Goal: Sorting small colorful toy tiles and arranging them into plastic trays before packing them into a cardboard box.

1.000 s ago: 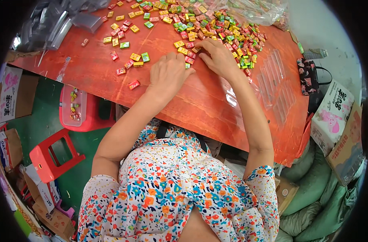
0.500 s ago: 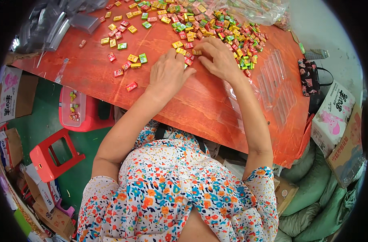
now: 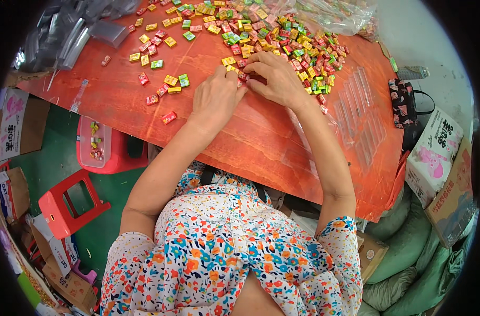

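Small box-shaped pieces in red, yellow and green lie heaped in a pile (image 3: 298,47) on the red-orange table. At the near side of that pile, my left hand (image 3: 214,99) has its fingers curled down, the thumb toward the right. Facing it, my right hand (image 3: 275,80) bends its fingers inward. A small red box (image 3: 243,76) shows between the fingertips of both hands, partly covered by them. Just beyond the left fingers lies a small yellow box (image 3: 228,61). A loose red box (image 3: 169,117) rests left of my left wrist.
Clear plastic sleeves (image 3: 74,39) are heaped at the far left. Clear trays (image 3: 355,113) lie on the right. A clear plastic bag (image 3: 334,16) overlaps the pile. Below the table's left edge stand a red stool (image 3: 71,203) and a tub (image 3: 95,145) holding several pieces.
My hands have drawn closer together, the right one moving left. The yellow box at the right fingertips is no longer visible there. The view has shifted slightly.
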{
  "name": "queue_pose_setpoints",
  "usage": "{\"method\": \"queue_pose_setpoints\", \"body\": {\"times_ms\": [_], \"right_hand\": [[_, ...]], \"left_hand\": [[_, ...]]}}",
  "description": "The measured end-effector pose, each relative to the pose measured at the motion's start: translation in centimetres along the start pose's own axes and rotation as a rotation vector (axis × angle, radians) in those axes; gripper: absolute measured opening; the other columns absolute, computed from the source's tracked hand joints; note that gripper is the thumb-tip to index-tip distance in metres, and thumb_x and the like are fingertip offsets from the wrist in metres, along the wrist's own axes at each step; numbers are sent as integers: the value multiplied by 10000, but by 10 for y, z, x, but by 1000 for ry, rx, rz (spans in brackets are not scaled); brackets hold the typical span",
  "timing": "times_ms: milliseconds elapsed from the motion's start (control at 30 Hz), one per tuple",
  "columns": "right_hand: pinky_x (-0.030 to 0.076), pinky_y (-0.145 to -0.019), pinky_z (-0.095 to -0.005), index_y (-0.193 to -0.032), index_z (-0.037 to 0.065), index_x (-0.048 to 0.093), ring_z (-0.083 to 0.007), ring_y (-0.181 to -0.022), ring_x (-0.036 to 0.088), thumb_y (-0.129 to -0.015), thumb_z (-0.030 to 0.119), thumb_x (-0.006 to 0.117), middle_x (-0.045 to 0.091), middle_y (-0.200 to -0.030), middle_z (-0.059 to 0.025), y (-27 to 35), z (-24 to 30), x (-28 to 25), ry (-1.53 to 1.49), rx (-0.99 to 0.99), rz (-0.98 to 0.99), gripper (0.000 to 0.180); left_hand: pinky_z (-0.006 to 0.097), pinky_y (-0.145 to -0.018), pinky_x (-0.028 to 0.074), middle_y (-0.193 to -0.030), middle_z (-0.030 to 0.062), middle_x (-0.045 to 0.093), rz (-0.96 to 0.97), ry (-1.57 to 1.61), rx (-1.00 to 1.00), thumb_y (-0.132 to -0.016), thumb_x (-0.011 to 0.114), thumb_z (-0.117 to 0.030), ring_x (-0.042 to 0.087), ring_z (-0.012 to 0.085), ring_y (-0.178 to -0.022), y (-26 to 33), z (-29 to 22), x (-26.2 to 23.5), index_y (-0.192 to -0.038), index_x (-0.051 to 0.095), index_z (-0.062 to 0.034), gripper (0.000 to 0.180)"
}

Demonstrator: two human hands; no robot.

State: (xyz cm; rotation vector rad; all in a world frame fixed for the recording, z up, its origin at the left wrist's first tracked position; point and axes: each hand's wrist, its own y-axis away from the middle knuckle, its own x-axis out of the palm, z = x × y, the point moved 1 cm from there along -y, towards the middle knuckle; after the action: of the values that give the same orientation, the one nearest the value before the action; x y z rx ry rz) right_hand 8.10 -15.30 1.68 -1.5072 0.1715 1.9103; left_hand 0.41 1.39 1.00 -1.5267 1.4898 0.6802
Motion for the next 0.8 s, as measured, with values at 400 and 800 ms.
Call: {"method": "queue_pose_setpoints", "body": {"times_ms": [400,800], "right_hand": [[479,-886,-414,-1077,70,638,-312,-1046,587,-863,109,648,632,-1088,-114,18,-6,-5,32,30,-121,217],[517,-756,-401,-1126,67,629,-299,-885,653,-839,118,669,656,-979,-130,18,29,2,-325,262,-4,294]], "left_hand": [[435,-674,566,-950,194,593,-4,26,28,-821,723,-208,671,373,-796,-2,2,-2,-938,606,12,276],[459,-667,542,-932,161,588,7,134,76,-801,742,-246,652,379,-799,8,22,-12,-983,616,-20,317]]}}
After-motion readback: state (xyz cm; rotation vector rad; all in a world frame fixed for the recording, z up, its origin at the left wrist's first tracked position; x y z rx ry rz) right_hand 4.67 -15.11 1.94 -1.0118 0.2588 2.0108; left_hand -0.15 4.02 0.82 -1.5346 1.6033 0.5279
